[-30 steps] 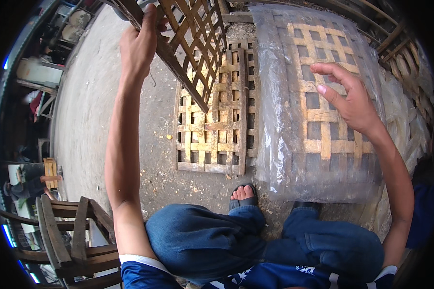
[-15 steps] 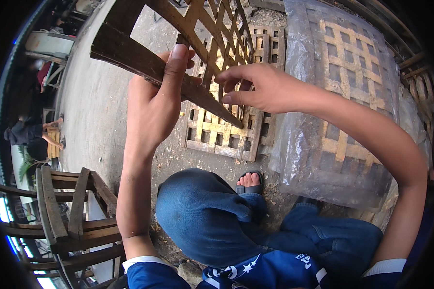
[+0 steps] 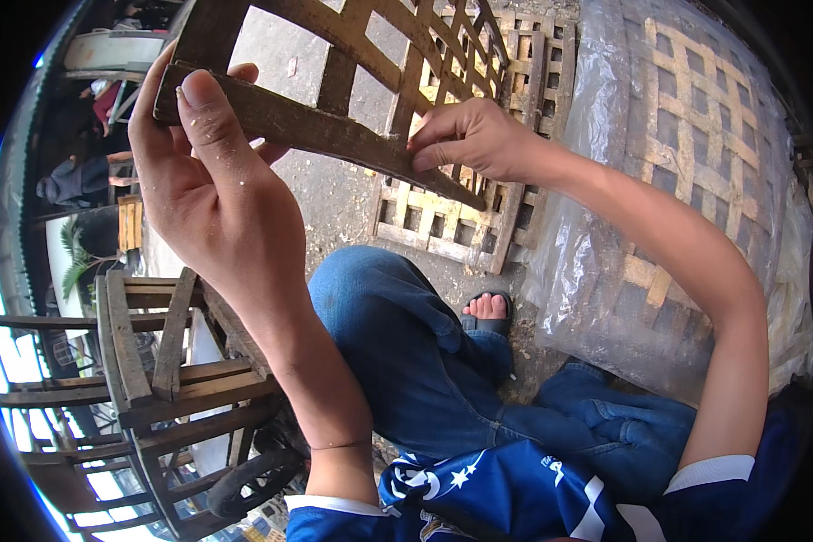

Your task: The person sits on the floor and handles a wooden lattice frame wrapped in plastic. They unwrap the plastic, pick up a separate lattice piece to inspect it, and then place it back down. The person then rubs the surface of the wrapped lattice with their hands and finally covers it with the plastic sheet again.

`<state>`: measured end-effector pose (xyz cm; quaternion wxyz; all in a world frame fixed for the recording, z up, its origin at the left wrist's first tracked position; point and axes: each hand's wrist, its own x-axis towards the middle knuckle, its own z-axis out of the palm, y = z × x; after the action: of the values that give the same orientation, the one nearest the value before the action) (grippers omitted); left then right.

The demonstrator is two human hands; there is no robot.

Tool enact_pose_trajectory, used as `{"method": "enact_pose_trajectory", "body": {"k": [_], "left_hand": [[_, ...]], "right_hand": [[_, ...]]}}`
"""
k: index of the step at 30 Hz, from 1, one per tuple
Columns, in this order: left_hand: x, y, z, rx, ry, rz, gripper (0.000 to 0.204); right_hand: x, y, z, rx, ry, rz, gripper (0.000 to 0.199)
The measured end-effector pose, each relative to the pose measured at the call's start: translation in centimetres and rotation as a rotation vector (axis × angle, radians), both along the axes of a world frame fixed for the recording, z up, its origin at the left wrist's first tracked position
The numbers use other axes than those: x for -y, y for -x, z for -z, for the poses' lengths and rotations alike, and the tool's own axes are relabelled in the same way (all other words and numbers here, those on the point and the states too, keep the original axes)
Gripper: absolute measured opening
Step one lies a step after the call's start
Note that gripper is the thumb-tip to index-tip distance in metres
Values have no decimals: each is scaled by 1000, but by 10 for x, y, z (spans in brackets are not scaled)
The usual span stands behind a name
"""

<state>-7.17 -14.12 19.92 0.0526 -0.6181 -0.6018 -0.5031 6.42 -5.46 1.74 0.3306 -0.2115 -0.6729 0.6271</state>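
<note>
Head view: left hand (image 3: 212, 194) grips the dark edge slat of a wooden lattice panel (image 3: 370, 63) raised across the upper centre of the frame; right hand (image 3: 470, 140) pinches the same slat farther right. Below lie a second lattice (image 3: 443, 221) on the ground and a plastic-wrapped panel (image 3: 696, 135) (upper right). Wooden crate (image 3: 144, 361) at lower left.
</note>
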Motion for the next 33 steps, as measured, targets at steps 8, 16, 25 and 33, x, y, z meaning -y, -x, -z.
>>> {"method": "enact_pose_trajectory", "body": {"k": [8, 16, 25, 33], "left_hand": [[-6, 18, 10, 187, -12, 59, 44], [-8, 17, 14, 338, -17, 112, 45], [-2, 17, 17, 399, 38, 334, 41], [3, 28, 6, 425, 97, 413, 44]], "right_hand": [[16, 6, -5, 99, -137, 193, 22], [4, -50, 11, 645, -333, 110, 18], [27, -37, -26, 244, -713, 350, 60], [55, -47, 8, 570, -738, 130, 61]]}}
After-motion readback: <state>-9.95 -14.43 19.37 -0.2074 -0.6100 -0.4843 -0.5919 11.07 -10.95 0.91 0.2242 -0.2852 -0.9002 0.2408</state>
